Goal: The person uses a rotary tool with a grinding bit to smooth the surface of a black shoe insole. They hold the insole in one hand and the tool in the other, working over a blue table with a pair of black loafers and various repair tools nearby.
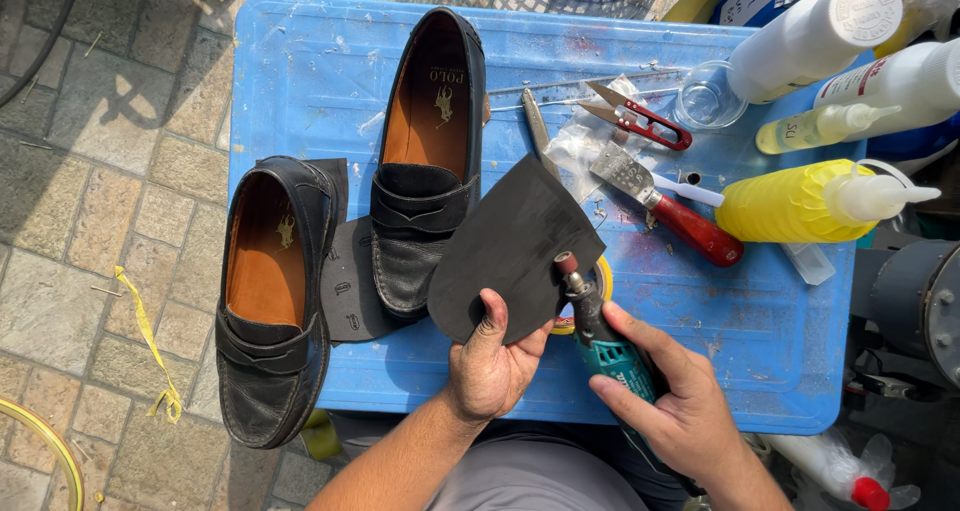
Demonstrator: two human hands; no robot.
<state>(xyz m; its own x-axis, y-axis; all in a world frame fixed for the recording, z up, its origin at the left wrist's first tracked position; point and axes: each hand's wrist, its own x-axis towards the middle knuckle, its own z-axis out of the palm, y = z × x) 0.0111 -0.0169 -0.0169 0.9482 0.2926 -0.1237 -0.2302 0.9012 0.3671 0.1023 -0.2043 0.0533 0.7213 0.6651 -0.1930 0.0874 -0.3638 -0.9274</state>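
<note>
Black rubber sole piece (515, 251) pinched at its lower edge by left hand (492, 363), thumb on top, fingers under; grip closed on it. Piece is held over the blue table (300, 81), long axis running lower-left to upper-right, pointed end up-right. Right hand (672, 401) wraps closed around teal rotary tool (600, 333); tool axis tilts up-left, grinding tip touching the piece's right edge. Two black loafers (430, 161) lie left of it, toes toward the person. Scissors (640, 119), scraper (665, 203), yellow bottle (800, 203) sit right.
</note>
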